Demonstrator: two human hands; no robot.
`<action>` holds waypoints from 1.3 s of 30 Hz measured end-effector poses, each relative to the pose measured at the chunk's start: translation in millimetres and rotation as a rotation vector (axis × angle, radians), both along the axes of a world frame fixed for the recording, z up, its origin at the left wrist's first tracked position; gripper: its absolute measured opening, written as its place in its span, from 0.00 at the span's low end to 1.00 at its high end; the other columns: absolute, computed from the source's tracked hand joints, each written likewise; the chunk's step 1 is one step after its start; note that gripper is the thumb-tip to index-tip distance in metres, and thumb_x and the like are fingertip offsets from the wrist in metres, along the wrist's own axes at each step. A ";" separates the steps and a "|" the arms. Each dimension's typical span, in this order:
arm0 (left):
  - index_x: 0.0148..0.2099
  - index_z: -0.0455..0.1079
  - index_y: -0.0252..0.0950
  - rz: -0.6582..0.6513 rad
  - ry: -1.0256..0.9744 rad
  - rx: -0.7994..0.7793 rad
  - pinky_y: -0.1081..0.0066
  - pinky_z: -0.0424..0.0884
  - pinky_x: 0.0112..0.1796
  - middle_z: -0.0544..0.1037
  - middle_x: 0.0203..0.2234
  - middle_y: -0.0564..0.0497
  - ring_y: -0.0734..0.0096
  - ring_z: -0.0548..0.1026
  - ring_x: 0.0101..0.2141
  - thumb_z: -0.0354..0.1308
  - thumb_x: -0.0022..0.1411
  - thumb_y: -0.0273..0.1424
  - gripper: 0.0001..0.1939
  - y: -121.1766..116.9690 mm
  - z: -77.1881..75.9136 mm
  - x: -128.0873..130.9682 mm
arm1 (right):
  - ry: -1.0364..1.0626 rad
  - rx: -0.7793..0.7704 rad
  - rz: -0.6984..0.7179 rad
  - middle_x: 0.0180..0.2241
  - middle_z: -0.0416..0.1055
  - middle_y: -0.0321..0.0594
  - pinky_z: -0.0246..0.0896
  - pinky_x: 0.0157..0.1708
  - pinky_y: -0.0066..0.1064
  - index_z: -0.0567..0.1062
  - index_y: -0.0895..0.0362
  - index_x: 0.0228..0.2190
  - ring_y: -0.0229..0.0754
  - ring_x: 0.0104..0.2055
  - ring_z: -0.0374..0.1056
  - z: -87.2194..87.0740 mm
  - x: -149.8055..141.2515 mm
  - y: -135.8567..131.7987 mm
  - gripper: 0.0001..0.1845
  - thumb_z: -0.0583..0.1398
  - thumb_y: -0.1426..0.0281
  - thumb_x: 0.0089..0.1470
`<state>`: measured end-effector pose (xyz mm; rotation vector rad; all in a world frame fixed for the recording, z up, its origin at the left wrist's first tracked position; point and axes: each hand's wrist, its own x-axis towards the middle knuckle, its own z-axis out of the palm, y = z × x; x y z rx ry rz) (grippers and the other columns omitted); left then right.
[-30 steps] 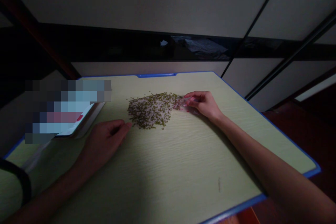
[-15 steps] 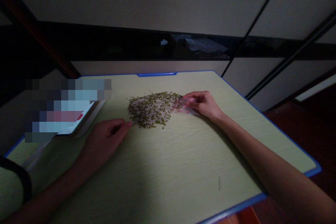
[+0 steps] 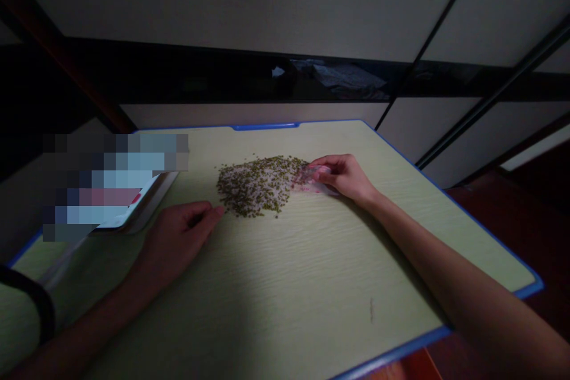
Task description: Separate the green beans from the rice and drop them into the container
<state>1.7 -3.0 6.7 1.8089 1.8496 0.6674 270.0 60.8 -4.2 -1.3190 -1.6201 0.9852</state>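
Two bare hands are in my head view, at the near and right sides of a pale green surface (image 3: 294, 273). Nearest, at the lower left of the frame, a black curved thing (image 3: 38, 306) shows; I cannot tell what it is. Left of the middle, the left hand (image 3: 180, 225) rests with fingers loosely curled, the thumb tip just beside the pile; whether it pinches a grain, I cannot tell. In the centre of the frame lies the pile of grains (image 3: 253, 187), green and pale mixed. Right of it, the right hand (image 3: 344, 177) has its thumb and fingers closed together on a clear plastic piece (image 3: 312, 184) with pink marks, whose left part meets the pile's edge. Farther, at the left, a lit screen (image 3: 124, 217) stands tilted, and behind all is the pale cabinet (image 3: 267, 0).

I judge that the step in hand is handling the plastic at the edge of the grains. From here, the next move calls for a light, steady pinch, kept low, so that grains do not scatter.

Compared with one second ago, more pink plastic shows between the right fingers and the pile, and these fingers sit slightly more to the left; the left hand looks almost unmoved.
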 end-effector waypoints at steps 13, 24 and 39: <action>0.14 0.54 0.38 0.001 -0.005 0.012 0.75 0.53 0.20 0.57 0.09 0.60 0.77 0.58 0.15 0.45 0.50 0.45 0.20 -0.3 -1.2 -0.1 | 0.027 -0.025 0.072 0.21 0.69 0.38 0.51 0.19 0.24 0.77 0.64 0.33 0.31 0.19 0.57 -0.5 0.0 -1.0 0.16 0.61 0.70 0.38; 0.14 0.55 0.38 -0.005 -0.009 0.026 0.75 0.54 0.20 0.57 0.09 0.61 0.78 0.58 0.14 0.45 0.49 0.46 0.20 -0.3 -0.8 -0.8 | 0.037 -0.004 0.145 0.22 0.70 0.39 0.51 0.22 0.25 0.77 0.63 0.32 0.32 0.21 0.58 -1.6 1.3 0.4 0.15 0.62 0.71 0.37; 0.13 0.55 0.39 0.005 -0.012 0.024 0.75 0.54 0.19 0.58 0.08 0.60 0.77 0.58 0.14 0.45 0.48 0.46 0.20 0.4 -0.6 -0.4 | 0.016 -0.014 0.157 0.22 0.70 0.39 0.49 0.20 0.24 0.77 0.64 0.33 0.31 0.21 0.57 1.2 -0.4 -1.7 0.16 0.61 0.72 0.38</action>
